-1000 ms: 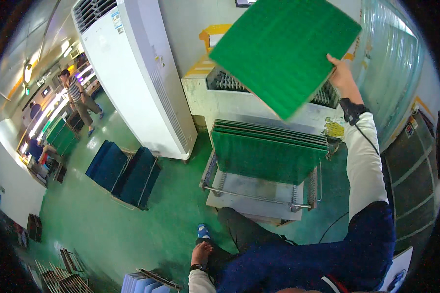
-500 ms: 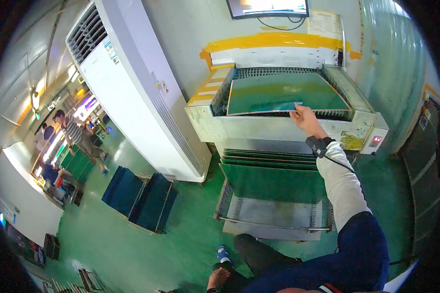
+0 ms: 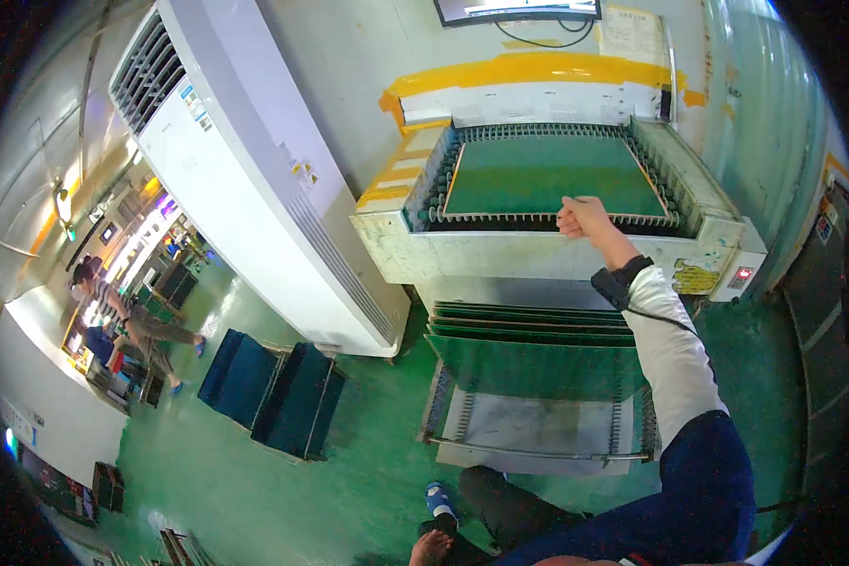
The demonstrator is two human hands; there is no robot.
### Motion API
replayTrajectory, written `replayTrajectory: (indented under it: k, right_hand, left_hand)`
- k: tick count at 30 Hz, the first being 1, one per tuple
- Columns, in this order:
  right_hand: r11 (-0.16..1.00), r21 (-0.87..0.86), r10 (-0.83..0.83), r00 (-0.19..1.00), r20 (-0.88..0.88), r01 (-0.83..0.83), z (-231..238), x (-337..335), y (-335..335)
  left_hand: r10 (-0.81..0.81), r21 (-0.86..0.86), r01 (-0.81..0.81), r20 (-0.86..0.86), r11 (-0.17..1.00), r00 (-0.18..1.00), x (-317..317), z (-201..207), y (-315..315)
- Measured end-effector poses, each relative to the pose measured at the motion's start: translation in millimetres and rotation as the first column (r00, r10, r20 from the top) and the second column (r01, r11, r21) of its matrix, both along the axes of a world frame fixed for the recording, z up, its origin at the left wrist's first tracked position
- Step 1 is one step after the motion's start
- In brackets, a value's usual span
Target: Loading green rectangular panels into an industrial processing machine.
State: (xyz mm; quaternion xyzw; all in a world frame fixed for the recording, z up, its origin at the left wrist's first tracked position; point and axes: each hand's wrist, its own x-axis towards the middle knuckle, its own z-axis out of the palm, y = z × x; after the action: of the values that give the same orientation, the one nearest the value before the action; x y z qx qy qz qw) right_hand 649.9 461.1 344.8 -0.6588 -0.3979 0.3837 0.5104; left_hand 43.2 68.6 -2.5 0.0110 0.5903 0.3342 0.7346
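Observation:
A flat green panel point(image 3: 557, 177) with pale edges lies on the spiked rollers of a conveyor machine point(image 3: 491, 247). My right hand point(image 3: 587, 217) hangs over the machine's front rim, just in front of the panel's near edge. Its fingers are curled in, with nothing visible in them. Low in the view, my left hand point(image 3: 431, 547) rests by my leg, its fingers too small and partly cut off to read. Below the machine stands a slotted rack point(image 3: 538, 457) with several upright green panels point(image 3: 538, 354) in its far part.
To the left rises a tall white air conditioner point(image 3: 255, 179). Dark blue panels point(image 3: 297, 396) stand in another rack on the green floor. A small control box point(image 3: 740, 274) with a red display sits on the machine's right. Far left, a person point(image 3: 141, 325) walks near work benches.
The panel's raised front edge has come down, and the panel now lies flat on the rollers, slightly further back. My right hand has let go of it and curled its fingers.

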Motion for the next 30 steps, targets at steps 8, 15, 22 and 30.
replayTrajectory:
  k: [8,15,22,30]
  right_hand:
    - [0.992,-0.023,-0.01,0.254,0.967,0.124,-3,-39,9]
    - [0.979,-0.132,0.084,0.282,0.956,0.155,9,-13,44]
    - [0.99,-0.034,-0.015,0.332,0.943,0.138,-4,-6,58]
    - [0.99,0.054,-0.015,0.276,0.961,-0.134,2,-40,-20]
  left_hand:
    - [-0.088,0.083,0.087,0.014,0.993,0.996,0,28,2]
    - [-0.006,0.077,0.018,-0.161,0.997,0.987,23,41,-1]
    - [-0.049,0.161,0.075,-0.157,0.984,0.986,0,-6,-12]
    - [-0.24,0.239,0.284,-0.196,0.928,0.951,6,-13,-7]
